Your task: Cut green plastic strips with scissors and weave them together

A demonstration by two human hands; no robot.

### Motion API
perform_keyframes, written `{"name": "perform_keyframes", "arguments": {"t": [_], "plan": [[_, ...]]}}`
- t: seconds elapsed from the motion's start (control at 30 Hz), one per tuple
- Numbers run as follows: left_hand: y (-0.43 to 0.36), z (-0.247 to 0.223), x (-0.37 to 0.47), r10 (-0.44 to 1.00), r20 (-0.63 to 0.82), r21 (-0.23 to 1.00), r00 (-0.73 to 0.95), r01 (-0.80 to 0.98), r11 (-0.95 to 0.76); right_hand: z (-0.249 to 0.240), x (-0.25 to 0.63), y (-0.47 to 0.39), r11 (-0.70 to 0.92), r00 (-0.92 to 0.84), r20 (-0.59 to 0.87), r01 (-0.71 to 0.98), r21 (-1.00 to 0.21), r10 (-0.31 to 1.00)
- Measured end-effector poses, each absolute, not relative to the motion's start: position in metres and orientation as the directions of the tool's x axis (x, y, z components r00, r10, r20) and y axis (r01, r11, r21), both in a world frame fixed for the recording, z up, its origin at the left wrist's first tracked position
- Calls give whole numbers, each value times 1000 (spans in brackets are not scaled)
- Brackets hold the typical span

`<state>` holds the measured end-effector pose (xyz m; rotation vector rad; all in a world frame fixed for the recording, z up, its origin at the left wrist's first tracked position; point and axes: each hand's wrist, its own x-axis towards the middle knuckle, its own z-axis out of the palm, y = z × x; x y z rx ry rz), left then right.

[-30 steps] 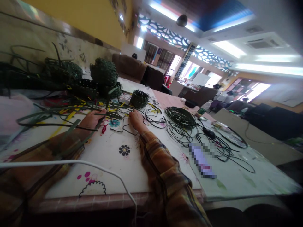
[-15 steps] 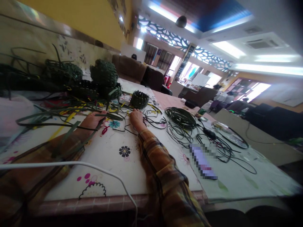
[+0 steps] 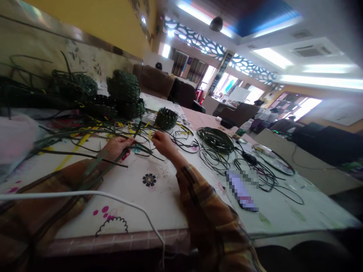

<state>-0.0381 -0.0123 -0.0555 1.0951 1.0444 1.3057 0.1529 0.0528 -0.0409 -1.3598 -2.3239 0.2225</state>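
Observation:
My left hand [image 3: 117, 148] is closed around several flat dark green weaving strips [image 3: 143, 149], which cross at its fingertips. Their long ends trail back over my left forearm and out to the left. To the right of them, my right hand [image 3: 163, 143] is raised a little above the tablecloth, its fingers curled together. Whatever is in that grip, if anything, is too small to make out. A small woven green basket [image 3: 166, 118] stands just beyond my right hand. Loose yellow strips [image 3: 76, 145] lie among the green ones to the left.
Stacked woven baskets [image 3: 123, 85] stand against the wall at the back left. On the right lie a big coil of green strips [image 3: 215, 139], a purple pouch-like item [image 3: 241, 190] and a bottle [image 3: 246, 126]. A white cable [image 3: 113, 197] crosses the foreground.
My right hand has lifted off the table surface and moved slightly left, nearer my left hand. My left hand has shifted a little to the right with the strips, whose ends now lie differently.

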Motion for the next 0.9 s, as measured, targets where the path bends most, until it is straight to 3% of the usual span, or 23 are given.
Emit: {"name": "perform_keyframes", "arguments": {"t": [0.17,0.33,0.53,0.73,0.9], "plan": [[-21,-64,-17,994,-32,991,107,-127,45,-59,162,11,448,-347,306,474,-758,886],[-33,-68,-1,992,7,999,129,-41,-2,-76,159,-5,405,-317,322,244,-881,892],[-32,-71,-2,998,45,998,48,-40,-43,-82,157,-3,302,-287,314,-86,-949,905],[-31,-71,-3,992,92,991,84,-107,-83,-80,158,-5,194,-399,260,-198,-961,879],[-32,-69,-3,993,73,996,89,-63,-68,-82,158,-4,204,-414,291,-243,-948,863]]}}
